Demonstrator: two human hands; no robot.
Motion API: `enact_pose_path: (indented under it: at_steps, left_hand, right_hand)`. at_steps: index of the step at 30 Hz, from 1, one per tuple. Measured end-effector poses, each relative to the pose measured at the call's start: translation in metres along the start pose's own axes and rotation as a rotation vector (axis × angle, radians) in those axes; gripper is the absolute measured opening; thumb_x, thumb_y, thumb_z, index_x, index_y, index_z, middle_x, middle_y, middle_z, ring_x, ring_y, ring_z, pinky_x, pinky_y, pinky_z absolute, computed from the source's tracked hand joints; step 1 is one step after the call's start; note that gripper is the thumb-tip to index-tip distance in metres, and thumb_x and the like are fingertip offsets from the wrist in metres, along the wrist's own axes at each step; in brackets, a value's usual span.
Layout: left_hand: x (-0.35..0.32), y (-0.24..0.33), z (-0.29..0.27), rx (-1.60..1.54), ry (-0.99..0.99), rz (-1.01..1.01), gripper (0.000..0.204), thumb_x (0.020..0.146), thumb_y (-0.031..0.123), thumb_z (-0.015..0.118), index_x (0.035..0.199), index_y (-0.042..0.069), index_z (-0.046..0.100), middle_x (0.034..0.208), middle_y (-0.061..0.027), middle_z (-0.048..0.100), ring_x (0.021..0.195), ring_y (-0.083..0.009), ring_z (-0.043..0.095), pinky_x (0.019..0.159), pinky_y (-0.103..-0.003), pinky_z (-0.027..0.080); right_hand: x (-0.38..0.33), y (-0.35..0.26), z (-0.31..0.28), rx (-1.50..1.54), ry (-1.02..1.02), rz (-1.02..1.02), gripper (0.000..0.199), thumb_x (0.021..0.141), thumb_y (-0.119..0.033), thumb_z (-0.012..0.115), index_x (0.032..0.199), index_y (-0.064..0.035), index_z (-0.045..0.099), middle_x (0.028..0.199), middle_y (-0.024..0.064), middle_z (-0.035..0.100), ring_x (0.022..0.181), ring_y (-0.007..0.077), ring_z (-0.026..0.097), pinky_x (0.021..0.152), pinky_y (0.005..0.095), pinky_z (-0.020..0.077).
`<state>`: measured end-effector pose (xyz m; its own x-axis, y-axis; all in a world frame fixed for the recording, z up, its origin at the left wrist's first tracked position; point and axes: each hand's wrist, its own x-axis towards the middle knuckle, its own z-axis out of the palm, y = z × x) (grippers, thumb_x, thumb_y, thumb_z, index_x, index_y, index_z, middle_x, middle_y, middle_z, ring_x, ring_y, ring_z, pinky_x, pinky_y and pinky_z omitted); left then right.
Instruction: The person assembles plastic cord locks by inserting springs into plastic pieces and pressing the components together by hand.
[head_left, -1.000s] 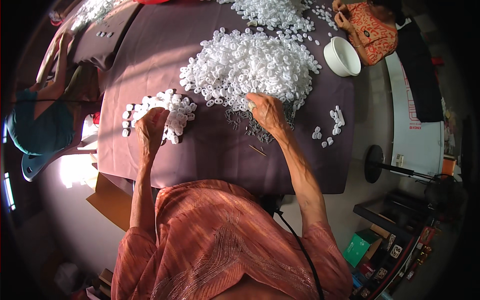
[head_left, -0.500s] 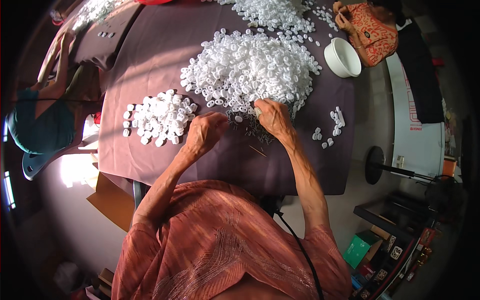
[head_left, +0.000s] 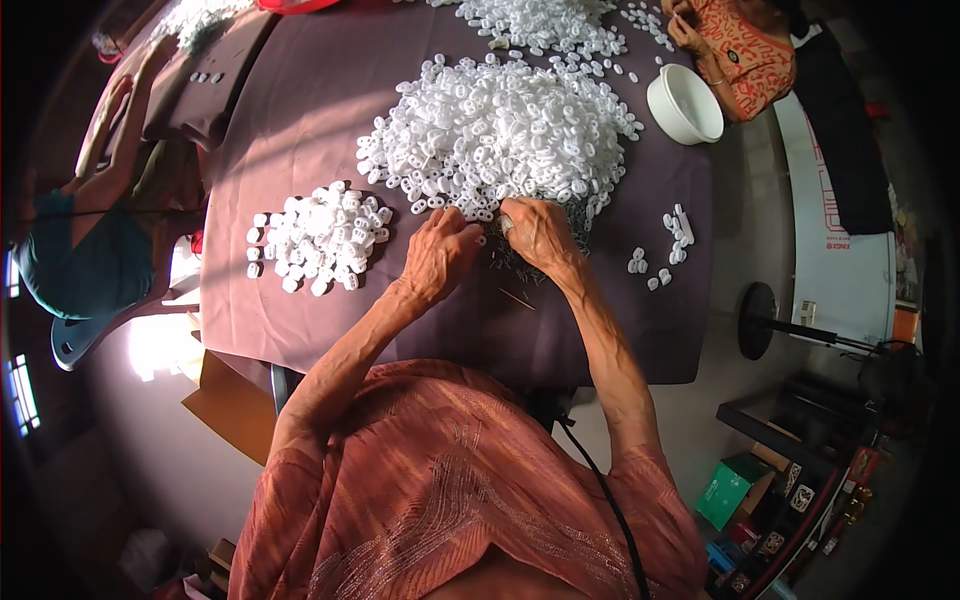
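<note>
A large heap of small white oval plastic pieces with dark holes (head_left: 500, 125) lies on the table before me. At its near edge my left hand (head_left: 440, 258) is closed, a white oval piece (head_left: 482, 240) showing at its fingertips. Close to its right, my right hand (head_left: 542, 238) has its fingers curled in against the heap; what they pinch is hidden. Tiny dark metal-looking bits (head_left: 520, 265) are scattered under and between my hands. To the left sits a smaller pile of chunkier white pieces (head_left: 330, 235), several of them lined up at its left side.
A brown cloth covers the table (head_left: 430, 335). A thin stick (head_left: 517, 299) lies near me. Several white pieces (head_left: 680, 230) rest at the right, and a white tub (head_left: 685, 104) stands farther back. Other people sit at far right and left. Another white heap (head_left: 545, 22) lies beyond.
My left hand has moved right and up to the heap's near edge, over the spot where a loose white piece lay. My right hand has shifted slightly left.
</note>
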<state>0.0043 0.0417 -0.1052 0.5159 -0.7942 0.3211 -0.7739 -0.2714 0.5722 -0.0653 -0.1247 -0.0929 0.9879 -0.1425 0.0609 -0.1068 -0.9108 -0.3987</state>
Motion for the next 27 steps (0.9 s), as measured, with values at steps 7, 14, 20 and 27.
enact_pose_path:
  at_steps: [7, 14, 20, 27]
  left_hand:
    - [-0.002, 0.021, -0.022, -0.481, -0.065, -0.353, 0.011, 0.076, 0.015, 0.062, 0.079, 0.004, 0.06, 0.07, -0.0042, 0.055, 0.063, -0.016, 0.053, 0.059, -0.028, 0.043]
    - [-0.002, 0.026, -0.016, -1.18, -0.329, -0.633, 0.018, 0.083, 0.019, 0.056, 0.078, 0.002, 0.059, 0.07, -0.0003, 0.056, 0.063, -0.0088, 0.051, 0.059, -0.024, 0.041]
    - [-0.003, 0.028, -0.014, -1.243, -0.352, -0.696, 0.016, 0.081, 0.019, 0.059, 0.079, 0.003, 0.06, 0.07, -0.0033, 0.058, 0.062, -0.0108, 0.053, 0.06, -0.025, 0.042]
    - [0.028, 0.023, 0.018, -0.071, 0.017, -0.158, 0.012, 0.071, 0.016, 0.062, 0.08, 0.008, 0.062, 0.074, -0.0078, 0.054, 0.076, -0.0268, 0.053, 0.065, -0.036, 0.044]
  right_hand:
    - [-0.023, -0.001, -0.018, 0.373, 0.216, -0.054, 0.011, 0.067, -0.001, 0.055, 0.077, -0.0033, 0.058, 0.069, 0.013, 0.057, 0.066, 0.031, 0.057, 0.058, 0.0367, 0.0454]
    - [-0.045, -0.037, -0.035, 0.37, 0.189, -0.102, 0.014, 0.066, -0.002, 0.061, 0.08, -0.0041, 0.058, 0.073, 0.0089, 0.059, 0.066, 0.0281, 0.058, 0.057, 0.0333, 0.0463]
    - [-0.058, -0.028, -0.03, 0.625, 0.185, 0.057, 0.016, 0.067, 0.001, 0.055, 0.082, -0.0034, 0.058, 0.072, 0.0081, 0.058, 0.064, 0.0207, 0.058, 0.058, 0.0282, 0.0451]
    - [-0.068, -0.006, -0.027, 0.631, 0.23, 0.153, 0.022, 0.064, 0.005, 0.048, 0.081, -0.0034, 0.058, 0.072, 0.0074, 0.058, 0.061, 0.017, 0.056, 0.057, 0.026, 0.044]
